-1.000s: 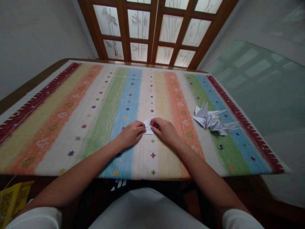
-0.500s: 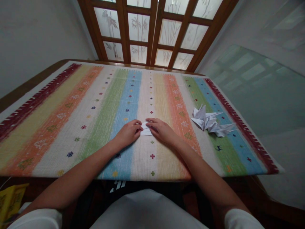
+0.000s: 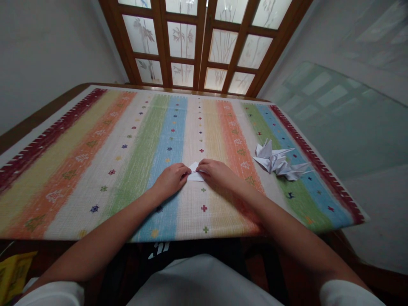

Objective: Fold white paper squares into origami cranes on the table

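Observation:
A small piece of folded white paper (image 3: 195,175) lies on the striped tablecloth near the middle, between my two hands. My left hand (image 3: 174,180) pinches its left side, thumb and fingers together. On the opposite side my right hand (image 3: 216,172) has its fingertips closed on the paper's right edge. A crease or flap line runs across the paper between the fingertips. Parts of both edges are hidden under the fingers. Off to the right rest several folded paper cranes (image 3: 277,160), bunched together and apart from my hands.
The striped tablecloth (image 3: 127,170) covers the table, whose wooden edge (image 3: 47,106) shows at the far left. Behind it stand wooden doors with patterned glass (image 3: 204,46). A glass panel (image 3: 344,114) leans by the right wall. Something yellow (image 3: 15,272) sits low at the left.
My right fingers have drawn closer together and pinch the paper's upper right side, having lain flatter across it before. My left hand stays nearly in place. The view has shifted slightly.

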The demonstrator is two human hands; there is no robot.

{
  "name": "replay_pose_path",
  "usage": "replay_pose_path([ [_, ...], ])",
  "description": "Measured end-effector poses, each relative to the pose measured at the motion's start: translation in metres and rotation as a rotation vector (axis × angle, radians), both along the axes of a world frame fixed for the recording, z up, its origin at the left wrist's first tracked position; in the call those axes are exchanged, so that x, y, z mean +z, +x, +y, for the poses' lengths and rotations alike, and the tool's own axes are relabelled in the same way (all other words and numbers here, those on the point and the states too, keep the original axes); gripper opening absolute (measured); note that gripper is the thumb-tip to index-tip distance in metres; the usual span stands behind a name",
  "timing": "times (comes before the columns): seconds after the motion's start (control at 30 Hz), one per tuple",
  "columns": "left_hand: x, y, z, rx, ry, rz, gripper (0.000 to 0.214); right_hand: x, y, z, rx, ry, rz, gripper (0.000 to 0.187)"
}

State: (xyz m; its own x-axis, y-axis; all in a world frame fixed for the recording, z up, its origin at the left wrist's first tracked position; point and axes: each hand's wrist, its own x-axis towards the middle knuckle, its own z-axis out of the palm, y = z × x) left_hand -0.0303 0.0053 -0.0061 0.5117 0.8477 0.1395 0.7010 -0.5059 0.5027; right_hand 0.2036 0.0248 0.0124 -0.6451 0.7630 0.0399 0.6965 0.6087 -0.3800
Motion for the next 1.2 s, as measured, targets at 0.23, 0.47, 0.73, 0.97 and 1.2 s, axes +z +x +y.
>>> replay_pose_path([
  [0.23,0.008,0.0,-0.002,-0.001,-0.012,0.168,0.024,0.004,-0.003,0.007,-0.044,-0.046,-0.011,0.021],
  [0.47,0.015,-0.001,-0.004,0.018,-0.039,0.215,0.025,-0.005,-0.004,0.01,-0.088,-0.045,0.022,0.016],
  [0.73,0.008,-0.005,0.0,0.048,0.01,0.197,0.021,-0.008,0.002,0.012,-0.034,-0.016,0.101,0.012],
  [0.97,-0.005,-0.014,0.004,0.059,0.062,0.028,0.013,-0.017,0.009,0.012,-0.034,-0.015,0.223,0.015],
  [1.2,0.005,-0.014,0.002,0.092,-0.005,0.088,0.009,-0.022,0.009,0.009,-0.037,0.006,0.235,0.006],
])
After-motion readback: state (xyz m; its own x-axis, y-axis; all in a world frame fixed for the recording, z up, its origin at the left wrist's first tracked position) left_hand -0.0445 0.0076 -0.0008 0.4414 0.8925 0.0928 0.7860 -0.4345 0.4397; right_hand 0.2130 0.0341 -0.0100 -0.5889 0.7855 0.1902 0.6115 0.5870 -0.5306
